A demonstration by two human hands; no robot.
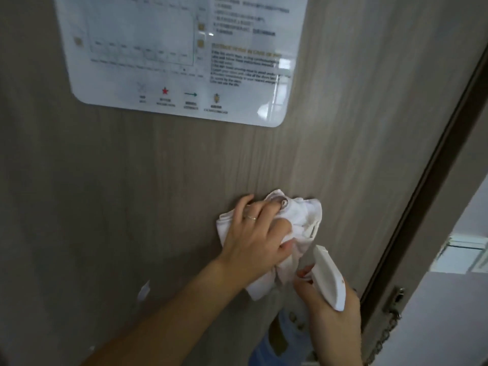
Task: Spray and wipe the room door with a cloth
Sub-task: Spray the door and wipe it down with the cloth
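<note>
L hand (252, 233) lies on the white cloth (295, 220), fingers curled into the bunched fabric, thumb tucked in its folds, pressing it flat vs. the door (132, 194). Ring on one finger. Cloth sits lower-centre of the door face, just below the sign; it's crumpled, w/ a loose tail hanging down past the wrist toward the other hand.

R hand (331, 310) is wrapped round the neck of the spray bottle (328, 278), fingers curled by the trigger under the white head. Head's long axis runs diagonal, nozzle up & slightly left, aimed at the door just below the cloth; nozzle tip is near the cloth's lower edge, can't tell if touching. Bottle body is hidden behind the hand, a blurred blue shape below it.

Around: laminated white sign (184, 56) w/ a floor plan, text, red star & arrow legend is fixed to the door above the cloth, apart from it; glare on its right part. Door is grey-brown wood grain, vertical. Dark door edge (422, 196) runs diagonal at right, close to the R hand. Metal chain lock (390, 323) hangs on that edge, lower right. Beyond it a pale wall, blurred. Small whitish mark (144, 290) on the door left of the L forearm.
</note>
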